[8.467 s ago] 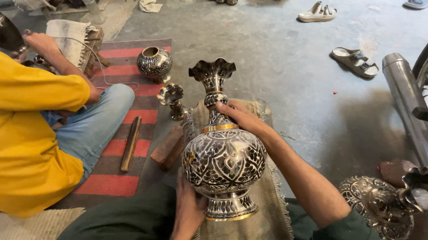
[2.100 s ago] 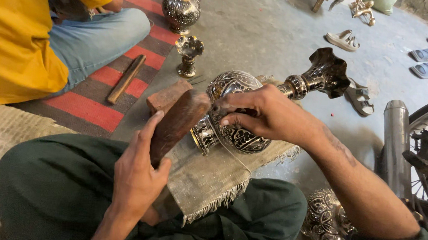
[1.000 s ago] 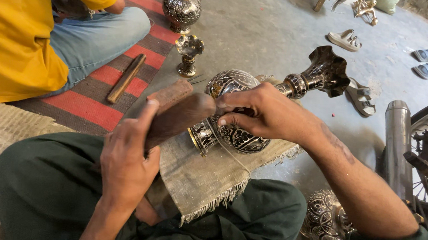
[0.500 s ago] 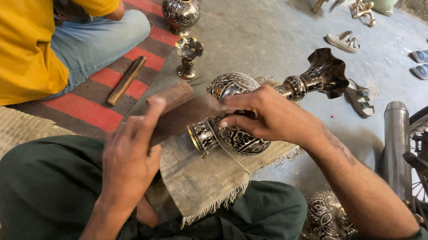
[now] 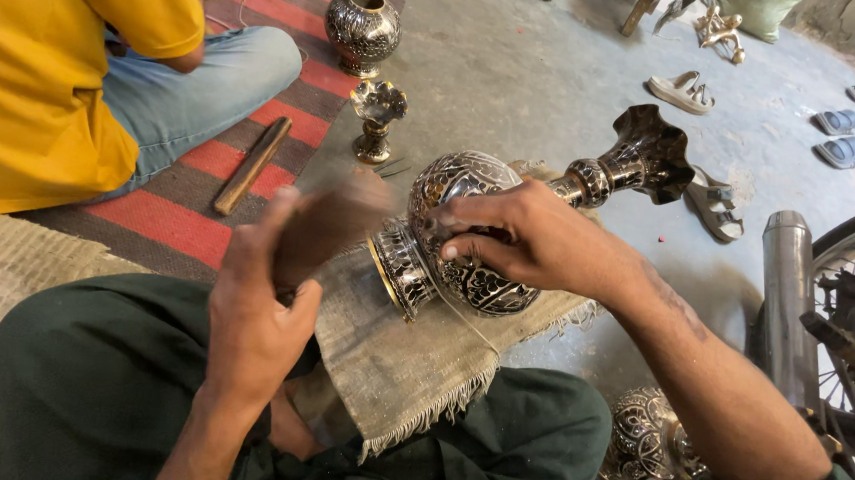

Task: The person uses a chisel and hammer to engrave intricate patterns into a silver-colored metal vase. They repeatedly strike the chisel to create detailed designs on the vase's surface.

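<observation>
We take the engraved vase as our landmark: it lies on its side across a burlap cloth on our lap, base toward us, flared mouth pointing away. Far to its left a co-worker in a yellow shirt sits on a striped mat, where a wooden stick lies. Just left of the vase's base, our left hand is clenched around a blurred wooden mallet, its head close to the foot rim. On top of the vase's belly, our right hand presses down, fingers spread and gripping. To work well here, we judge it best to pin the belly firmly and strike squarely on the rim, clear of our fingertips. Right of the vase stands a motorbike exhaust.
</observation>
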A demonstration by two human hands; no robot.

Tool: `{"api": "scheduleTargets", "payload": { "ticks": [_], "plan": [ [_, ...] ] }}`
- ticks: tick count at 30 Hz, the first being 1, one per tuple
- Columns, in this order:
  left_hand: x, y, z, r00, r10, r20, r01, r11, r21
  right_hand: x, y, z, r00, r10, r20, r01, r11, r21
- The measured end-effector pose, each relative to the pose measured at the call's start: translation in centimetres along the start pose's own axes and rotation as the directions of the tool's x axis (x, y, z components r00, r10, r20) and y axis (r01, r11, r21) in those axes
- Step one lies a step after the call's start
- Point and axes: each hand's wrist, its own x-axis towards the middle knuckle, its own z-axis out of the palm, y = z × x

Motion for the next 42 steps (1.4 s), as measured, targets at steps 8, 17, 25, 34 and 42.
{"api": "scheduleTargets", "payload": {
  "ticks": [8,17,25,34,42],
  "plan": [
    [0.3,0.0,0.0,0.996,0.085,-0.019,-0.087,0.953,-0.290,-0.4,-1.2,0.8,0.974,0.189,-0.125,-0.194,0.980,-0.036],
    [-0.2,-0.1,-0.1,0.998,0.046,-0.044,-0.052,0.987,-0.154,-0.2,-1.3,0.7,0.978,0.180,-0.102,-0.186,0.981,-0.054],
    [-0.2,0.5,-0.5,0.999,-0.023,0.027,0.025,0.998,-0.064,0.6,-1.0,-0.2,0.995,0.104,0.011,-0.103,0.994,-0.038],
    [-1.2,-0.8,-0.4,0.955,-0.233,0.185,0.281,0.910,-0.306,-0.6,-1.3,0.0,0.973,0.150,-0.176,-0.165,0.984,-0.071],
    [-1.4,-0.3,0.1,0.902,-0.277,0.332,0.381,0.872,-0.308,-1.2,-0.5,0.1,0.958,0.255,-0.129,-0.263,0.963,-0.049]
  ]
}}
